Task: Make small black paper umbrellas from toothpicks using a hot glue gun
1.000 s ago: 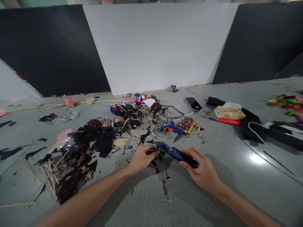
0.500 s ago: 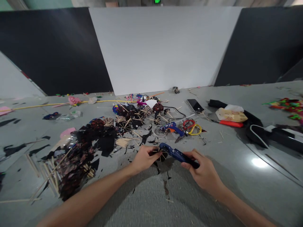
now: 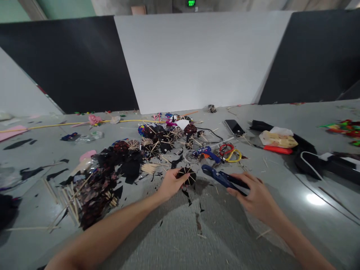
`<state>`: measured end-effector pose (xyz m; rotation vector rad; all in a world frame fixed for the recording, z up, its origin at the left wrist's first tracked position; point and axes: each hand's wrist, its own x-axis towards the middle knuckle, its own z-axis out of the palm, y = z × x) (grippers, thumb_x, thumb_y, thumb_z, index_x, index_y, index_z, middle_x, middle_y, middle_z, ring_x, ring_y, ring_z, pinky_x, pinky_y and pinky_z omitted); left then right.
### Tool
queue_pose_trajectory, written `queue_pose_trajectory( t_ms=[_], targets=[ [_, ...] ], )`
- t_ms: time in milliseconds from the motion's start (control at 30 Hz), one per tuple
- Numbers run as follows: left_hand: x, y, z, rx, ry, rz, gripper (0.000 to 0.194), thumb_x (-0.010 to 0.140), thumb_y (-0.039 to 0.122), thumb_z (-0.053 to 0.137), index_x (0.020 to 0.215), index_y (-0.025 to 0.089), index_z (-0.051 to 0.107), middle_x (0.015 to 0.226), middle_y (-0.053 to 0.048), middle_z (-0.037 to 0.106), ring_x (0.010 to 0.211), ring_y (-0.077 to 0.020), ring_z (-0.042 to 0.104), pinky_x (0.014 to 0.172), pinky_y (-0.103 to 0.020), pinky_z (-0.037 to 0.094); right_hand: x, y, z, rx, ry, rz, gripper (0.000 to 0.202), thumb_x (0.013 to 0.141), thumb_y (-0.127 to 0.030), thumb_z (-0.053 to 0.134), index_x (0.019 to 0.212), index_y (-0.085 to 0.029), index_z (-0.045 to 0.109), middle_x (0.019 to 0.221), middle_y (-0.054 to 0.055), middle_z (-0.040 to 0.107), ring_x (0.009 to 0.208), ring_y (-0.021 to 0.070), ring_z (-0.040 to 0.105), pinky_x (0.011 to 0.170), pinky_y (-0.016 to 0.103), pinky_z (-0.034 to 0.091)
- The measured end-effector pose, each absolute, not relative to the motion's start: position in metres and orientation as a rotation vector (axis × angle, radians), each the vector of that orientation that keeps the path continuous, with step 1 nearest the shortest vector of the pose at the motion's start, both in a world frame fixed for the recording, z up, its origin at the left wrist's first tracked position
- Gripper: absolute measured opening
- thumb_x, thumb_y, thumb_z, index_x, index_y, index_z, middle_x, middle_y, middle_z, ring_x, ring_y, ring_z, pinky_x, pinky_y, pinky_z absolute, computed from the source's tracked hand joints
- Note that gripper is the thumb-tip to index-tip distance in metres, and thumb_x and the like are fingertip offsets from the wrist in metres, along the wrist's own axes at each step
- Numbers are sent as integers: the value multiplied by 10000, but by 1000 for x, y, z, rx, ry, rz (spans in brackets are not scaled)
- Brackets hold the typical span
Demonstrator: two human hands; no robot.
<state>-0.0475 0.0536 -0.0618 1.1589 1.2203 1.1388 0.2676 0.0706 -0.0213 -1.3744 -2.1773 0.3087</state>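
Step in hand looks like trimming or shaping the round black disc w/ thin pale wooden sticks fanned across its face (image 3: pixel 191 177). It's in front of the person, out past the L hand (image 3: pixel 171 183), which pinches its near-L edge b/w thumb & fingers. Can't tell if the rim touches down. R hand (image 3: pixel 254 192) is wrapped round the spread handles of a navy-blue, curved-head hand cutter (image 3: pixel 217 176); the head sits just R of the disc, not touching. Any cut from here calls for turning the wanted edge or stick toward the head, closing that small gap, keeping L fingertips clear, then squeezing. Main risk, I'd guess: bending the thin disc.

Surface: smooth grey floor (image 3: pixel 180 240), littered w/ black scraps. Beyond the hands, a pile of similar dark stick-spoked discs (image 3: pixel 165 146); R of it, a blue gun-shaped tool w/ orange part (image 3: pixel 212 154), red & yellow handle loops (image 3: pixel 240 153), a dark-screened phone (image 3: pixel 233 126). To the L, dark-red-&-black crumpled material (image 3: pixel 97 195) & loose pale wooden sticks (image 3: pixel 74 206).

Room: tall white panel (image 3: pixel 197 63) b/w black ones (image 3: pixel 70 63), green lit exit sign (image 3: pixel 191 3) above.
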Motion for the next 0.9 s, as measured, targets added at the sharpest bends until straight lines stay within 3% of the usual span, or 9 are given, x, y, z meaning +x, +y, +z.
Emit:
queue_pose_trajectory(
  t_ms=[167,367,567,633,700,733,767,800,900],
  targets=[
    [-47,54,-58,1126,1215,1144,500,760,635,811,856,154,717,634,-11,679,491,-121,569,463,-226,418,292,63,-23,-1404,-2295,74,425,936,-590,610,1178,-260,723,1076,105,732,1033,317,684,1031,545,418],
    [-48,58,-62,1106,1215,1187,501,754,604,833,890,139,704,664,-16,697,495,-120,603,449,-212,418,306,28,-40,-1387,-2376,33,410,948,-543,618,1222,-248,696,1116,129,712,1040,327,670,1004,559,443],
    [-51,63,-66,1127,1262,1253,412,776,529,831,825,162,653,624,10,651,493,-130,608,429,-219,416,292,-6,-35,-1380,-2244,178,614,922,-607,644,1424,-255,610,1448,200,567,1336,416,553,1054,625,477],
    [-51,64,-68,1154,1268,1246,387,780,499,833,815,161,650,635,7,650,501,-138,624,422,-222,411,280,-27,-8,-1272,-2134,386,574,958,-621,606,1429,-293,617,1507,169,545,1423,379,500,1132,621,438],
    [-51,64,-70,1164,1285,1253,367,785,476,831,801,160,645,649,0,663,484,-137,619,422,-228,414,270,-53,25,-973,-2035,798,492,992,-664,527,1239,-292,731,1266,133,709,1248,307,650,1123,550,486],
    [-51,64,-70,1174,1284,1254,351,798,461,823,802,160,644,674,-6,675,495,-138,628,431,-229,423,266,-67,39,-800,-1927,1009,573,1028,-695,390,1032,-271,776,993,111,760,1037,277,733,1101,534,514],
    [-52,63,-70,1172,1304,1267,338,807,449,817,792,163,636,667,-6,671,505,-146,639,426,-228,413,263,-80,52,-595,-1835,1165,754,1044,-722,203,766,-275,743,642,55,671,718,233,731,1062,532,544],
    [-52,62,-70,1174,1328,1274,326,814,434,813,781,165,630,648,-4,663,509,-151,644,427,-228,408,260,-93,61,-426,-1806,1282,865,1038,-726,70,634,-279,691,463,9,532,516,186,654,1058,519,552],
    [-54,60,-68,1170,1415,1266,272,829,380,815,802,154,666,592,-2,646,502,-155,633,446,-235,409,253,-128,74,-14,-1861,1334,1004,936,-851,-59,597,-288,700,330,-48,317,311,110,462,910,416,625]
  ],
)
